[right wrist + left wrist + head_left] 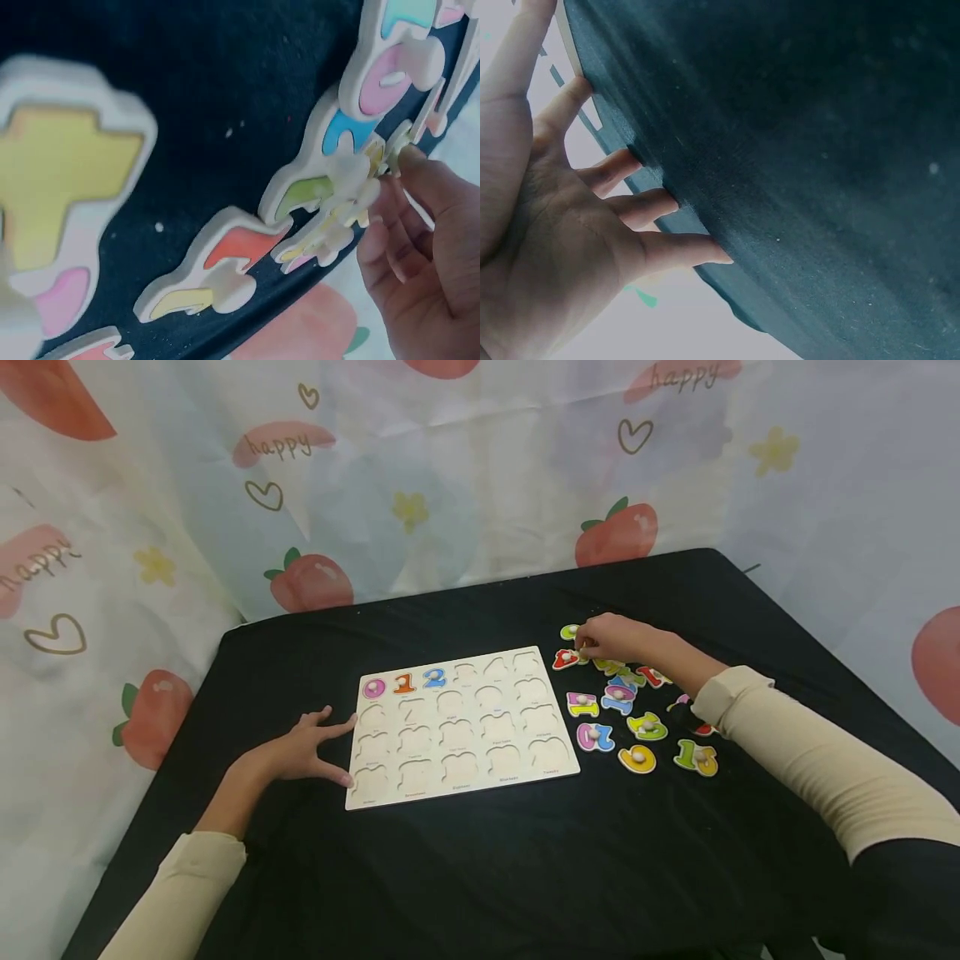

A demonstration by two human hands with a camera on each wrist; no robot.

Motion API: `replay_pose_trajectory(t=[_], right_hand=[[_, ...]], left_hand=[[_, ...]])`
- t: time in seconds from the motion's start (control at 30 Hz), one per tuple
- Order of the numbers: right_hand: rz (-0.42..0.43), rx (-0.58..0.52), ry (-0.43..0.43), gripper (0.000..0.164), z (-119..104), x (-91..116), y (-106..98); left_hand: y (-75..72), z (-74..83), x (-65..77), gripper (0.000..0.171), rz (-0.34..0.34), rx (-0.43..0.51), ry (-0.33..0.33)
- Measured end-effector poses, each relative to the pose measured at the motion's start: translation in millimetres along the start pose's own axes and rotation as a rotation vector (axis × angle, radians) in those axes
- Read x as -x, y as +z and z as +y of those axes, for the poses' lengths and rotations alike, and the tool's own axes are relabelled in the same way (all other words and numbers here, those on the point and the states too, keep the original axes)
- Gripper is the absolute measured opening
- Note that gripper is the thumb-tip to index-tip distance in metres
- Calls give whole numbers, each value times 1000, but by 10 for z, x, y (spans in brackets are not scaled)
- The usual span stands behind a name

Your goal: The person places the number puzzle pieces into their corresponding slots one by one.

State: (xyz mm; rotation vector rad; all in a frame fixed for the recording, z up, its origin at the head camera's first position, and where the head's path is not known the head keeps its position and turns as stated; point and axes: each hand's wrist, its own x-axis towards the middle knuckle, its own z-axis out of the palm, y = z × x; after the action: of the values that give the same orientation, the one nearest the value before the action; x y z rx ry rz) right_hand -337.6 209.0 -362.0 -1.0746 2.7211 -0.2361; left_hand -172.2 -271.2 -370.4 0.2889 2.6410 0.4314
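A pale wooden number puzzle board (pixel 431 718) lies flat on the table. Its top row holds a pink 0 (pixel 374 688), an orange 1 (pixel 405 683) and a blue 2 (pixel 434 677); the other recesses are bare. My left hand (pixel 303 747), fingers spread, touches the board's left edge with thumb and index finger. Over the loose pieces right of the board, my right hand (pixel 618 639) pinches a small greenish number piece (pixel 397 146), mostly hidden by the fingers. A red number piece (pixel 566 659) lies just beside those fingertips.
Several knobbed number pieces lie right of the board, some overlapping, among them a yellow one (pixel 637 759), a green-and-yellow 15 (pixel 696 757) and a pink-and-blue 20 (pixel 595 737). A black cloth (pixel 480 868) covers the table. A printed curtain (pixel 465 468) hangs behind.
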Motion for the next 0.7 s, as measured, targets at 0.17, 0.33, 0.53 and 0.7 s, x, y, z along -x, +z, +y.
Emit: replay_pose_trajectory(t=[0.17,0.33,0.53,0.7], right_hand=[[12,43,47,14,-40,0,-32],[45,71,82,17,-61,2,-113],[121,104,68,14,-90,-26,-158],[123,20,-39,13,-214,-83,-117]], left_hand=[[6,-12,-2,109,3,-14,0],[1,-16,1,110,3,-17,2],[-5,-16,-4,110,-5,-17,5],[-4,-15,-13,109,-8,-23,4]])
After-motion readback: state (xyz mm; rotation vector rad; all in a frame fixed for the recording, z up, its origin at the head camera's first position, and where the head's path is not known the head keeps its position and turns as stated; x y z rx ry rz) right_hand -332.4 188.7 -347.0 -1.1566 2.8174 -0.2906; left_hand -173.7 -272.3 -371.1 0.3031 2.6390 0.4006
